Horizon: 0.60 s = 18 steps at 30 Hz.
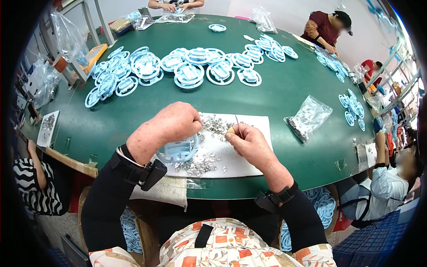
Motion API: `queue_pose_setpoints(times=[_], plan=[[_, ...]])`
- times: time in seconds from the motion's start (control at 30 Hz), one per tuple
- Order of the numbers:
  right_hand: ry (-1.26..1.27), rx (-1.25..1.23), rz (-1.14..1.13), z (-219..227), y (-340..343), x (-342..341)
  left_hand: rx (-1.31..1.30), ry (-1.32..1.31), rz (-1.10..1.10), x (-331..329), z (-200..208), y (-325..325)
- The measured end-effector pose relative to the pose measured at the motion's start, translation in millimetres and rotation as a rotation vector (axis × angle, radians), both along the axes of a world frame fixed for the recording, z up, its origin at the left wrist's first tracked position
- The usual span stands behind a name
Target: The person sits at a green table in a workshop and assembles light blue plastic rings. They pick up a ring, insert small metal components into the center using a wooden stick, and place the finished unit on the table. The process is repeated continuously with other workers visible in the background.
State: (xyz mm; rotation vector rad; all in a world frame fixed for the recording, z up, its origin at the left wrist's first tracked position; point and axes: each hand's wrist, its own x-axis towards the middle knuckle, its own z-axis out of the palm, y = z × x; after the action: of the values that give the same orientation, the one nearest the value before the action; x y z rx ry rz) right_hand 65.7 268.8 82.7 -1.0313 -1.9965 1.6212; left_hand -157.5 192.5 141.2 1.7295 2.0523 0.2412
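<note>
My left hand (171,122) is closed, its fingers bent down over the metal pieces. Whatever is in its fingertips is hidden from view. Beneath its wrist a light blue plastic part (180,152), rounded with raised inner walls, lies on the white pad (251,164). My right hand (253,144) pinches a thin pointed tool (237,122) with a yellowish handle, its metal tip directed away from me. Small silvery metal pieces (202,162) lie in heaps on the pad between and below my hands.
Beyond my hands, many light blue parts (189,74) are piled across the green table (262,98). A clear bag of metal pieces (308,118) lies to the right. Boxes of blue parts (320,204) stand below the near edge. Several co-workers (327,29) sit around the table.
</note>
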Motion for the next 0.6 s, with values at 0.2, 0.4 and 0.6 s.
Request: queue_pose_setpoints(times=[0.2,0.4,0.6], plan=[[0.052,-0.026,0.034,2.4,-4.2,2.6,0.044,-0.021,0.041,6.3,9.3,-5.6],[-0.008,0.036,0.083,25.8,-13.1,10.0,-0.042,-0.193,-0.107,31.5,30.3,-14.9],[0.048,0.075,0.099,33.7,-14.5,19.6,0.016,-0.285,-0.118,44.6,21.6,-17.8]])
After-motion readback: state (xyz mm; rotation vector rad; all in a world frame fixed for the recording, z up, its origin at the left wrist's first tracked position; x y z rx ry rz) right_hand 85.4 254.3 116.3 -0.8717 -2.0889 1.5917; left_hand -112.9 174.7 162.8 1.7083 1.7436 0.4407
